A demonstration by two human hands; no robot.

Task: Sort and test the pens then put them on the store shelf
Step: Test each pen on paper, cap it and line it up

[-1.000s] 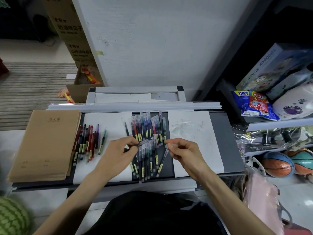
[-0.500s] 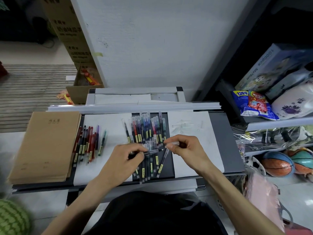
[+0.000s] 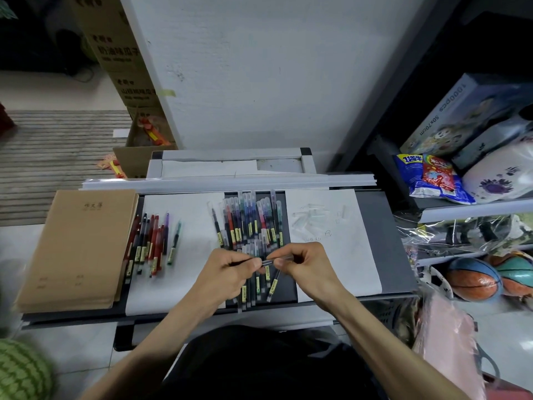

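hands meet just above the unsorted pile [image 3: 248, 223]: left hand [image 3: 227, 269] pinches the pen [image 3: 266, 260] by its barrel, right hand [image 3: 305, 265] pinches its clear cap end, presumably to uncap it for a test on the right paper sheet [image 3: 352, 255], with sorted pens [image 3: 150, 243] lying apart at left.

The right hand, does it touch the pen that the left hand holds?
Touching. The head view shows the right hand pinching the clear end of the pen; the left hand grips the other end.
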